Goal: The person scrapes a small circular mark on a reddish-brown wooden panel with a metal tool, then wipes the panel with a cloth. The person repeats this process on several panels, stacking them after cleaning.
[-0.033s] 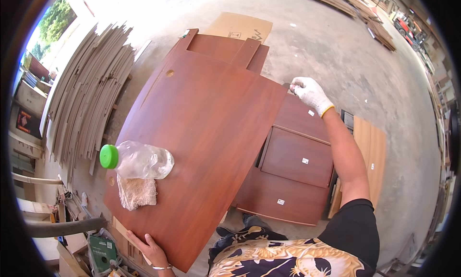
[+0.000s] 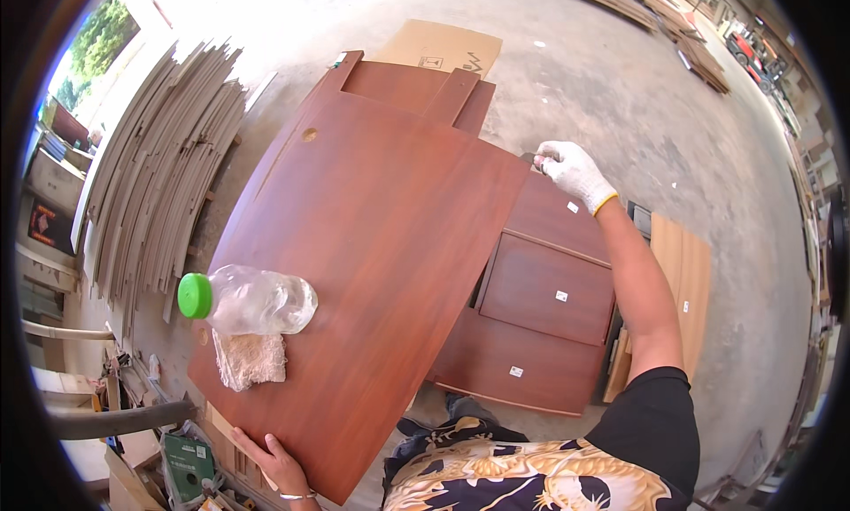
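Note:
A large reddish-brown wood panel (image 2: 381, 219) lies in front of me. My left hand (image 2: 276, 462), bare with a band at the wrist, rests at its near left corner with the fingers stretched out. My right hand (image 2: 571, 170), in a white knit glove with a yellow cuff, is closed at the panel's far right corner. It pinches a small tool with a dark, flat end; the fingers hide most of it. On the panel's left side, a clear plastic bottle (image 2: 266, 300) with a green cap lies beside a folded, pale cloth (image 2: 251, 360).
More brown panels (image 2: 549, 285) with small white labels are stacked at right, next to light wood boards (image 2: 682, 290). Long thin strips (image 2: 164, 174) are piled at left. Flattened cardboard (image 2: 443, 42) lies beyond the panel. A green box (image 2: 189, 467) stands at lower left.
The bottle, cloth and panel appear very slightly farther left in the picture. Both hands keep nearly the same place and pose.

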Demonstrator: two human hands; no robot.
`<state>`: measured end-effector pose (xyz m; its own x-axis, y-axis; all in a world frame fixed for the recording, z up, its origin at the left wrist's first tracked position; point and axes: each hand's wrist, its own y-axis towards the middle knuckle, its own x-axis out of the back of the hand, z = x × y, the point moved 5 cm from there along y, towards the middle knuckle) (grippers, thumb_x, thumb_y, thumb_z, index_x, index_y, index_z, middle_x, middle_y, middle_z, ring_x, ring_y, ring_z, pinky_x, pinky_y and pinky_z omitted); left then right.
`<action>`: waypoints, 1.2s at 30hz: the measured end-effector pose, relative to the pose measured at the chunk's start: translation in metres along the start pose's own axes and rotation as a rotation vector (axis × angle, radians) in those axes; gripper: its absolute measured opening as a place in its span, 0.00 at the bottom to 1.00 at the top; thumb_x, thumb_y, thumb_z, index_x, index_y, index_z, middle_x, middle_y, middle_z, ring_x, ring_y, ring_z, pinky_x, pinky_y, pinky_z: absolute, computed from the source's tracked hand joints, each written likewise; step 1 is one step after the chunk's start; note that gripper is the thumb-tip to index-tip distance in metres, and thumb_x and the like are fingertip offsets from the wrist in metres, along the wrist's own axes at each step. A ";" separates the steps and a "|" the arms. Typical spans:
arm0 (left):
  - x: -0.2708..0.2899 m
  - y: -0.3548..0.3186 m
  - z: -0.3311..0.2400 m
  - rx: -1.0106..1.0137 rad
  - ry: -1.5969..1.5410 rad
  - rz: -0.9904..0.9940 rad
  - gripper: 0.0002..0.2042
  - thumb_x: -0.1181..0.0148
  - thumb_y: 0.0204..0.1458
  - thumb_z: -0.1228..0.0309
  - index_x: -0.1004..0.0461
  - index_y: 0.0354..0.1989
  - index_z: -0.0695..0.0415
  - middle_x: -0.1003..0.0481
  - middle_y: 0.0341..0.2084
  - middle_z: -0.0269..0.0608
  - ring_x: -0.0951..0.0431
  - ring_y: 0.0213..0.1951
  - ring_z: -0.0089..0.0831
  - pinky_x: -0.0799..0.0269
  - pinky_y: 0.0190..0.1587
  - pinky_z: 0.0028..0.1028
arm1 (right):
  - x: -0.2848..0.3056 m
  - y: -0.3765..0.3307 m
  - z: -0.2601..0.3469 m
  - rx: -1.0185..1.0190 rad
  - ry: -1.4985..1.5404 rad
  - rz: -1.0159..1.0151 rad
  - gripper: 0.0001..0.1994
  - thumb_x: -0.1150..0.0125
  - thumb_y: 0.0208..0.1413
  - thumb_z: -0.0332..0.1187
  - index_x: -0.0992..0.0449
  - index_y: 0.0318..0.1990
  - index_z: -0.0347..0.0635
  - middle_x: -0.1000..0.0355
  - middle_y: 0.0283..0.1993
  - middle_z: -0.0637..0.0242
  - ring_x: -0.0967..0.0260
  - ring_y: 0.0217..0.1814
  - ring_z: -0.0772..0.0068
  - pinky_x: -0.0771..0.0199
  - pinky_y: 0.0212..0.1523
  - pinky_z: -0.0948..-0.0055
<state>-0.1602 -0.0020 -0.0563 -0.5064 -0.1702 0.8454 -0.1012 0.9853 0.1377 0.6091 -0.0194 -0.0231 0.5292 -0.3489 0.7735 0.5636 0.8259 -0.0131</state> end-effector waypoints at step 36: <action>0.002 0.005 0.000 -0.021 0.132 0.037 0.31 0.56 0.74 0.66 0.53 0.81 0.69 0.51 0.81 0.61 0.51 0.81 0.51 0.57 0.81 0.41 | -0.039 -0.084 0.064 0.308 -0.285 -0.090 0.06 0.40 0.65 0.36 0.20 0.42 0.48 0.19 0.30 0.58 0.20 0.35 0.49 0.22 0.36 0.53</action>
<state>-0.1620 0.0028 -0.0537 -0.3925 -0.1313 0.9104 -0.0659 0.9912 0.1145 0.5000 -0.0464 -0.0117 0.2652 -0.3251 0.9077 0.3611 0.9064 0.2191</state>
